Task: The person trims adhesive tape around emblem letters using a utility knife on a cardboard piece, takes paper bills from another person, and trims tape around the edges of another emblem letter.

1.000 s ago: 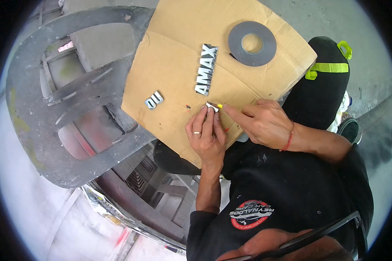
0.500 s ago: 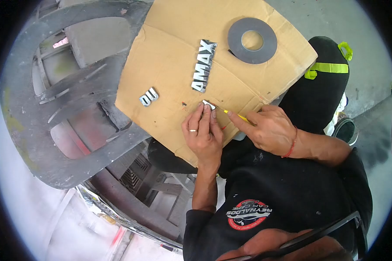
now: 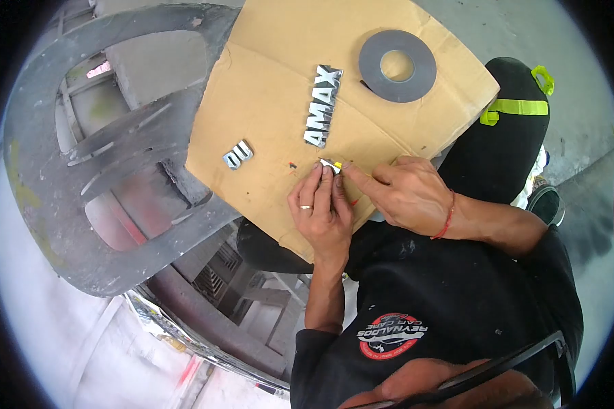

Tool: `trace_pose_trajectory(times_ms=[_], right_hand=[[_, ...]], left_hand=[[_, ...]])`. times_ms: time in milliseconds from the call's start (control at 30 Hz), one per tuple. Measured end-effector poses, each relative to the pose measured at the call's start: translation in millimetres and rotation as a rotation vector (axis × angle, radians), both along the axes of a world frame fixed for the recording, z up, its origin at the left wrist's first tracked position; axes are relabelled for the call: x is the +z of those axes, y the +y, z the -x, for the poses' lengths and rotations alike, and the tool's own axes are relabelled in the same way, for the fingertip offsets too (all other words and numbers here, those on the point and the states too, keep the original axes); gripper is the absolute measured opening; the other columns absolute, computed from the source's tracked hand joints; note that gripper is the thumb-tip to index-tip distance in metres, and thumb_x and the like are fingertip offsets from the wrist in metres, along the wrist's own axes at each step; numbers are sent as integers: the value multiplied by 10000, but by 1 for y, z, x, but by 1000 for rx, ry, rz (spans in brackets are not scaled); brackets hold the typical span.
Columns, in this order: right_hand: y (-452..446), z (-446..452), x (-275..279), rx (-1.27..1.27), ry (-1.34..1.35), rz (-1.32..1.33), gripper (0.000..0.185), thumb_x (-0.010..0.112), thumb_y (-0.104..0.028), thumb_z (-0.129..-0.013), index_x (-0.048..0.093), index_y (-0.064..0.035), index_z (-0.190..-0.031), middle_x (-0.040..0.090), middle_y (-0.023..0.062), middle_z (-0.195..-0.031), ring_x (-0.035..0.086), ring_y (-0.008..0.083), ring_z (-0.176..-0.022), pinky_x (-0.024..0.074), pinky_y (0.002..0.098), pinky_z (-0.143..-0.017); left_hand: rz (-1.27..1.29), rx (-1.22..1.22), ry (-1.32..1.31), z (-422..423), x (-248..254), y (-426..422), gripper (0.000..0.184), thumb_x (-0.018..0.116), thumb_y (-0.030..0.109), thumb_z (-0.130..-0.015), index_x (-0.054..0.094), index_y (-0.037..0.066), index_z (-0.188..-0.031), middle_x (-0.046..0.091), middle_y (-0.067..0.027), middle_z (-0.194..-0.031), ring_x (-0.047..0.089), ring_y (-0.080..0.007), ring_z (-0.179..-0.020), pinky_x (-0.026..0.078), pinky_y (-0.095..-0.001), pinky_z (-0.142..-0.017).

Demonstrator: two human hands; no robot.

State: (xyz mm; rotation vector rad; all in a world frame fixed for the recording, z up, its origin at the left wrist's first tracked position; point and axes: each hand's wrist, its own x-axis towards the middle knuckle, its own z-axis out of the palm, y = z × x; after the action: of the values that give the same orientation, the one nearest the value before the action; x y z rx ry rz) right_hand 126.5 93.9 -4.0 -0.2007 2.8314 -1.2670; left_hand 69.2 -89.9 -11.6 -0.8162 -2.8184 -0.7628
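My left hand, a ring on one finger, presses its fingertips onto a small white-and-chrome emblem piece on the cardboard. My right hand is closed around a slim yellow cutter, index finger stretched along it. The tool's front end lies against the emblem piece, beside my left fingertips; most of it is hidden under the hand. Above my left hand lies a chrome letter emblem reading AMAX. A shorter two-letter chrome emblem rests to the left.
A roll of grey tape lies flat at the cardboard's upper right. On the left is a large grey, scuffed panel with openings. My knee, with a yellow-green strip around it, is at the right.
My right hand has turned and shifted slightly, bringing the yellow cutter's front up against the emblem piece. My left hand keeps its hold. The whole view has drifted a little.
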Motion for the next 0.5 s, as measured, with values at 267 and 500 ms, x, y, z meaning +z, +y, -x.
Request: trace_pose_trajectory(times_ms=[267,500], right_hand=[[-4,0,3,-43,18,20,547,669,-120,-820,639,-12,-1355,649,106,-774,678,310,-630,535,425,-629],[2,2,3,-2,3,-13,514,677,-125,-825,655,-24,-1328,669,114,-796,695,316,-645,538,437,-598]], left_hand=[[-7,0,10,0,-1,0,259,775,-30,-856,759,6,-1112,736,-144,-1147,673,-313,-1026,526,-402,-899],[-6,4,-1,0,0,1,264,785,-22,-853,761,7,-1115,738,-144,-1137,674,-312,-1015,519,-398,-898]])
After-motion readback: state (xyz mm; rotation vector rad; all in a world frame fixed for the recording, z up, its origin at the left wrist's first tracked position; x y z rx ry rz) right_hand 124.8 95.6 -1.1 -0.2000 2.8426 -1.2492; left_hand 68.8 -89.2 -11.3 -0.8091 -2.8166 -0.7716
